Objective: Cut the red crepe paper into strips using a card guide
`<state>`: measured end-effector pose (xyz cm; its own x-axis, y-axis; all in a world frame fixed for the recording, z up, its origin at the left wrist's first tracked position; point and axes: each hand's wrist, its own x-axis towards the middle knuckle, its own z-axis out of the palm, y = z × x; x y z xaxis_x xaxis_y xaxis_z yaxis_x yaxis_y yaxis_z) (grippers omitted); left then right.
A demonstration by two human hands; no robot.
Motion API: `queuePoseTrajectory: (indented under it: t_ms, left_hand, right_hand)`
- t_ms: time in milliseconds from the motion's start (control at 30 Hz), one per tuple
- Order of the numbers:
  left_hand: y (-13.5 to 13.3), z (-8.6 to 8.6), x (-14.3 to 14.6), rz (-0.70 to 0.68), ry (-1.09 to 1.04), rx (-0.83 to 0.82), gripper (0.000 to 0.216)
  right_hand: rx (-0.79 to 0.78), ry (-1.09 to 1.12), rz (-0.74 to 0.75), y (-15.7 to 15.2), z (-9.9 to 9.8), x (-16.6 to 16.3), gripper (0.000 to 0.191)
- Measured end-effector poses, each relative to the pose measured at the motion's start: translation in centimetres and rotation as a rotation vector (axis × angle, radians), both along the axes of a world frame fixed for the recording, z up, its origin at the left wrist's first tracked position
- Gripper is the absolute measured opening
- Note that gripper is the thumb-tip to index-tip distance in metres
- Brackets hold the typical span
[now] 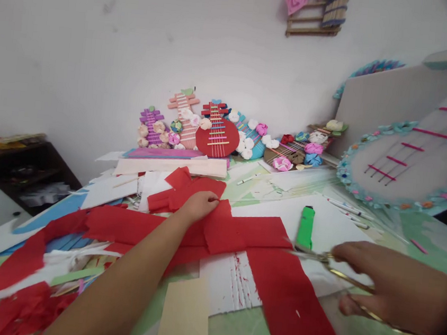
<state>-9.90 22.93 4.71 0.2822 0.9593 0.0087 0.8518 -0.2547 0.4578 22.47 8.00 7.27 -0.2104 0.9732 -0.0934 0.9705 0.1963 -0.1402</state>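
Wide strips of red crepe paper (248, 234) lie crossed over white sheets on the table. My left hand (199, 206) reaches forward and rests on the folded red paper, its fingers curled and pinching the top layer. My right hand (390, 286) is at the right, its fingers closed through the handles of gold scissors (318, 258). The scissor blades point left toward the edge of the red strip. A green lighter (305, 227) lies on white paper just above the blades.
Paper guitar models with paper flowers (214, 134) lean against the back wall. A large round board with a blue flower rim (399, 164) stands at the right. Pens (347, 208), a beige card strip (186, 318) and paper scraps (29, 269) cover the table. A dark shelf (24, 168) stands at left.
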Motion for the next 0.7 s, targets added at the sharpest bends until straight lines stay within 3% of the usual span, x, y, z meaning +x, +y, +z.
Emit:
queuePoseTrajectory:
  t_ms: [67, 200, 367, 700]
  left_hand:
    - [-0.5, 0.8, 0.2, -0.003, -0.019, 0.015, 0.022]
    - [-2.3, 2.8, 0.6, -0.01, -0.056, 0.071, 0.017]
    - [-4.5, 5.1, 0.8, -0.036, -0.087, 0.156, 0.018]
    - [-7.5, 6.7, 0.4, -0.081, -0.131, 0.291, 0.021]
  right_hand:
    - [-0.087, 0.041, 0.172, 0.9, 0.1, -2.8, 0.042]
    - [-0.03, 0.02, 0.302, 3.5, -1.5, -6.1, 0.044]
    - [0.016, -0.03, 0.39, 4.9, -3.2, -6.3, 0.05]
    - [0.071, -0.103, 0.523, 5.3, -3.0, -7.0, 0.048]
